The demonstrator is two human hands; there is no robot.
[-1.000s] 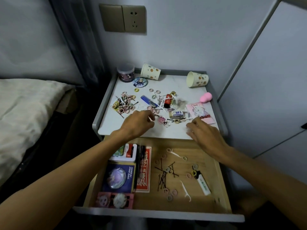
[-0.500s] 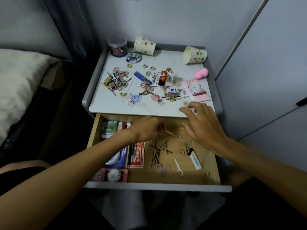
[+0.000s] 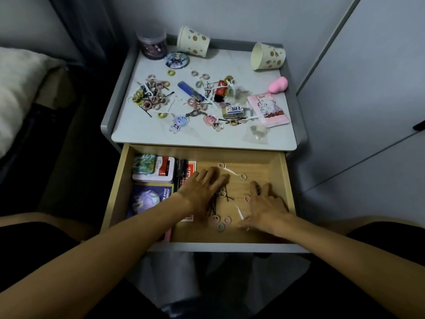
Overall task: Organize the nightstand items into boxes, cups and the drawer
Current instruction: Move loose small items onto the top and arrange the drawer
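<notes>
Nightstand top (image 3: 161,137), left to right: clear lidded jar (image 3: 153,46) at back left corner, round badge (image 3: 177,59) just in front of it; heap of small hair ties (image 3: 151,96) crossed by black bobby pins; first paper cup (image 3: 193,41) lying on its side at the back; blue lighter (image 3: 190,90); two acrylic charm keychains (image 3: 195,119) near the front edge; red lighter (image 3: 220,90); eraser (image 3: 234,110); pink card packet (image 3: 268,109); small clear bag (image 3: 257,133) at front; second paper cup (image 3: 268,56) tipped at back right; pink sponge (image 3: 278,84) beside the right rim

Drawer (image 3: 285,180) pulled open below. Left part packed: tins and boxes (image 3: 153,169) at back, a dark printed box (image 3: 147,199) in front, red card pack partly under the left forearm

Left hand (image 3: 202,189) lies palm down, fingers flat and together, over a bundle of black hairpins (image 3: 215,207); pins stick out just right of the hand, touching it. White floss pick (image 3: 230,169) just beyond the fingertips

Loose hair rings (image 3: 220,221) on the drawer floor between the two hands. Second floss pick (image 3: 239,211) just left of the right hand (image 3: 266,206), which is palm down, fingers loosely spread, nothing seen pinched; a pink ring (image 3: 247,198) just beside its fingers
</notes>
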